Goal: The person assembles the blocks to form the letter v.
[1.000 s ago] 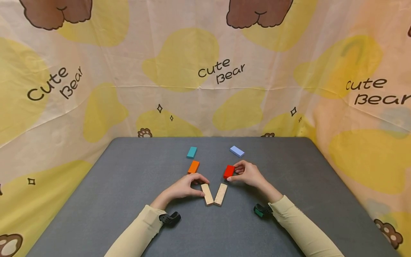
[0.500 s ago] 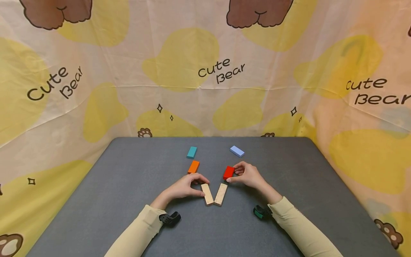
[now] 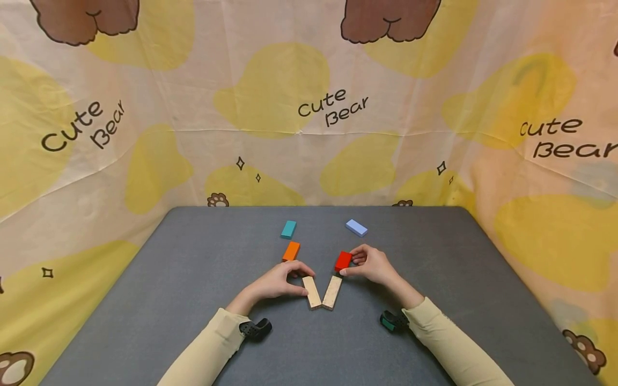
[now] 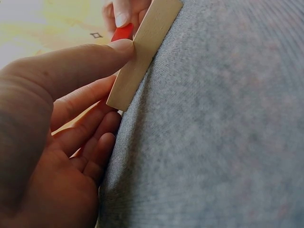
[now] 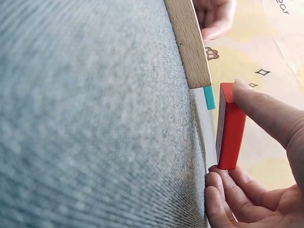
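Two plain wooden blocks lie on the table in a V, near ends together. My left hand (image 3: pixel 277 281) pinches the left wooden block (image 3: pixel 311 292), thumb on its near side and fingers at its far end; the left wrist view shows the thumb pressed on its face. The right wooden block (image 3: pixel 331 293) lies untouched. Just beyond its far end, my right hand (image 3: pixel 376 265) holds a red block (image 3: pixel 343 261) by its ends between thumb and fingers, plainly seen in the right wrist view (image 5: pixel 232 130). Whether the red block touches the table I cannot tell.
An orange block (image 3: pixel 291 251) lies just beyond my left fingers. Farther back are a teal block (image 3: pixel 288 229) on the left and a light blue block (image 3: pixel 356 227) on the right. A printed cloth (image 3: pixel 309 155) hangs behind the grey table (image 3: pixel 203 252).
My right hand has brought the red block slightly nearer to me and a little left, closer to the right wooden block's far end. The left hand and the other blocks stay in place.
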The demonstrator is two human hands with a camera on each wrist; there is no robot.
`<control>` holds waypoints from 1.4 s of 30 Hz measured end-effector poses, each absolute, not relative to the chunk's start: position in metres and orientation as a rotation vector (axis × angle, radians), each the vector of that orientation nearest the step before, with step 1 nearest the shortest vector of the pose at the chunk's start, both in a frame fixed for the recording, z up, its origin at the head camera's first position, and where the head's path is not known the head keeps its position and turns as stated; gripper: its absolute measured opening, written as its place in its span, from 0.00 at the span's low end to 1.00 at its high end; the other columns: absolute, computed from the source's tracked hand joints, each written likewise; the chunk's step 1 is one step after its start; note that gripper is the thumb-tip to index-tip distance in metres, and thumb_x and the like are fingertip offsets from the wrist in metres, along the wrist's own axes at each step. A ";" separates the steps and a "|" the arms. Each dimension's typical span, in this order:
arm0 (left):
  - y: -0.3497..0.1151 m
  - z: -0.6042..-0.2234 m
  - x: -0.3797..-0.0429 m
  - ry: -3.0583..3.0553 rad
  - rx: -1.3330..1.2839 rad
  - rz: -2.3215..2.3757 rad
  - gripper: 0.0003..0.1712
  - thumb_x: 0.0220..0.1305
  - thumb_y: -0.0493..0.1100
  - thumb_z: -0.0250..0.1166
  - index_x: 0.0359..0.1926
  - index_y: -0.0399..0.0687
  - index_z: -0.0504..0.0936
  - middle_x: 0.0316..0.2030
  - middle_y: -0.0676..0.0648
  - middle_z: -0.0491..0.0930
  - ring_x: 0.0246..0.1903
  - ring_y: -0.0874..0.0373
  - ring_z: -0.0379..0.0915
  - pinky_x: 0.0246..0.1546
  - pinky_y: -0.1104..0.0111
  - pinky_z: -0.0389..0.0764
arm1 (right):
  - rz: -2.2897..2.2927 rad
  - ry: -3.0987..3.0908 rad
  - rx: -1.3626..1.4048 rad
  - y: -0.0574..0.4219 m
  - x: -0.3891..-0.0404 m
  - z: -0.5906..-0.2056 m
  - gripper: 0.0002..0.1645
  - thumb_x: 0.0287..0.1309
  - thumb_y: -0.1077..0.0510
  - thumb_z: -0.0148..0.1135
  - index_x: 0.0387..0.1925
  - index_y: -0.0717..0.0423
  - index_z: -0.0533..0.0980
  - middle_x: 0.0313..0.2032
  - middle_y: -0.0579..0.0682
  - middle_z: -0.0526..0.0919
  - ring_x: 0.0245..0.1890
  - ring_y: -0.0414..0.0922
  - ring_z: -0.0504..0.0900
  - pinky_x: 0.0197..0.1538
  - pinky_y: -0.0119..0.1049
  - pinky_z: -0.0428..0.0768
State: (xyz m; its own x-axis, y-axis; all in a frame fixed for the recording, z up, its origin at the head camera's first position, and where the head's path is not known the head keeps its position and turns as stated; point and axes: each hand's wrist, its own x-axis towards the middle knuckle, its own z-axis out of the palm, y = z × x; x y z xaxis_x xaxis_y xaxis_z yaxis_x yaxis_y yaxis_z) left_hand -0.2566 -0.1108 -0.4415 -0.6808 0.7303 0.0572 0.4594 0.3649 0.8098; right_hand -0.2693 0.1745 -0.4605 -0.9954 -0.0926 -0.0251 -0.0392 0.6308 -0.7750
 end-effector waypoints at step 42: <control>-0.111 -0.442 -0.256 2.306 1.043 1.234 0.23 0.56 0.38 0.69 0.54 0.38 0.77 0.52 0.42 0.78 0.52 0.48 0.72 0.57 0.50 0.68 | -1.274 2.830 -0.113 0.169 -0.263 -0.463 0.39 0.30 0.44 0.81 0.44 0.58 0.76 0.40 0.51 0.81 0.40 0.45 0.78 0.48 0.43 0.78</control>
State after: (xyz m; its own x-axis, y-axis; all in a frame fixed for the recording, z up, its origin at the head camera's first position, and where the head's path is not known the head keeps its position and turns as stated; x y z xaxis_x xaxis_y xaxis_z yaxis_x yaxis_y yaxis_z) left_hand -0.2557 -0.1111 -0.4423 -0.6801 0.7311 0.0539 0.4505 0.3588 0.8175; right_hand -0.2629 0.1688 -0.4629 -0.9967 -0.0811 -0.0034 -0.0512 0.6608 -0.7488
